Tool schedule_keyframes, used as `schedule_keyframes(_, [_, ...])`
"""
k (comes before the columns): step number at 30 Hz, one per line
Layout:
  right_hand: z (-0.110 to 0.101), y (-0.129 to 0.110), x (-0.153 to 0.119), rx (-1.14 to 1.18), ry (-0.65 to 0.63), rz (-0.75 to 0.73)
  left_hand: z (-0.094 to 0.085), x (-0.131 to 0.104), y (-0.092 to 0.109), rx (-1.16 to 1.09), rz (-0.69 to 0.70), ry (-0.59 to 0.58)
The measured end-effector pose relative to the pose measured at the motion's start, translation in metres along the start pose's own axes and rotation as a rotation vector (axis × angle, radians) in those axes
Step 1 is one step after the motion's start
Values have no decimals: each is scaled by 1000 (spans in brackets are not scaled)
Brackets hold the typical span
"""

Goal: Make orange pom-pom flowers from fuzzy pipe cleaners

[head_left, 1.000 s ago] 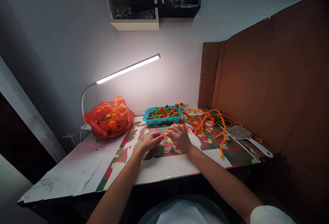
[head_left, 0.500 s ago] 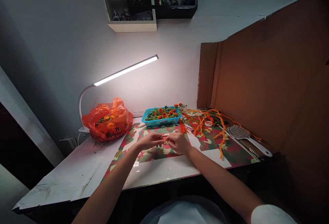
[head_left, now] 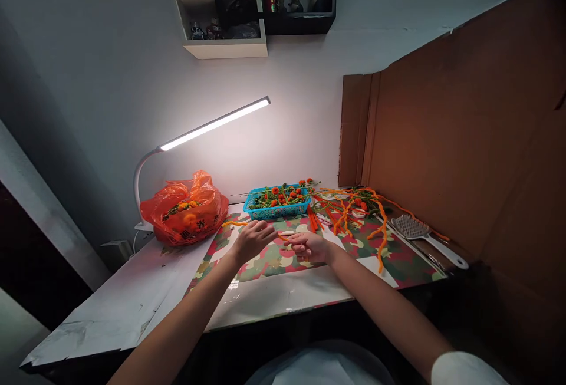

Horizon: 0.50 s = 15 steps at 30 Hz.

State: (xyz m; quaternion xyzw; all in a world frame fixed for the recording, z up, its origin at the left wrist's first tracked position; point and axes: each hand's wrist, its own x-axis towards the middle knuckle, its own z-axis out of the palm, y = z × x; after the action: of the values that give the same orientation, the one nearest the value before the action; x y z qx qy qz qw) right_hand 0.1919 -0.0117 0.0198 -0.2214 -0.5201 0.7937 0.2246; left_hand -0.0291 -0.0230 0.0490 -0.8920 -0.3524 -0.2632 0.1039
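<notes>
An orange pipe cleaner (head_left: 233, 223) runs through both hands above the camouflage-patterned mat. My left hand (head_left: 254, 241) is closed on it, with one end sticking out to the left towards the red bag. Between the hands a short stretch of it shows, and my right hand (head_left: 309, 247) pinches that part with curled fingers. A small pale stick-like thing (head_left: 288, 233) lies just behind the right fingertips; whether it touches them I cannot tell. Beyond the hands stands a blue basket (head_left: 276, 213) of orange flowers with green stems.
A red plastic bag (head_left: 190, 229) with flowers sits at left under a lit lamp (head_left: 216, 122). Orange pipe cleaners (head_left: 345, 220) lie tangled at right, near a hairbrush (head_left: 427, 237). A cardboard panel (head_left: 464, 137) walls off the right side; a shelf (head_left: 230, 49) hangs above.
My hands have moved apart, the left one a little to the left and turned back-up. The orange pipe cleaner now shows between them and beyond the left hand.
</notes>
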Motion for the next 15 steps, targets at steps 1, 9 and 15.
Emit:
schedule_keyframes(1, [0, 1, 1, 30, 22, -4, 4, -1, 1, 26, -18, 26])
schedule_keyframes(9, [-4, 19, 23, -301, 576, -450, 33, 2, 25, -171, -549, 540])
schedule_keyframes(15, [-2, 24, 22, -706, 694, -594, 46, 13, 14, -950, -874, 241])
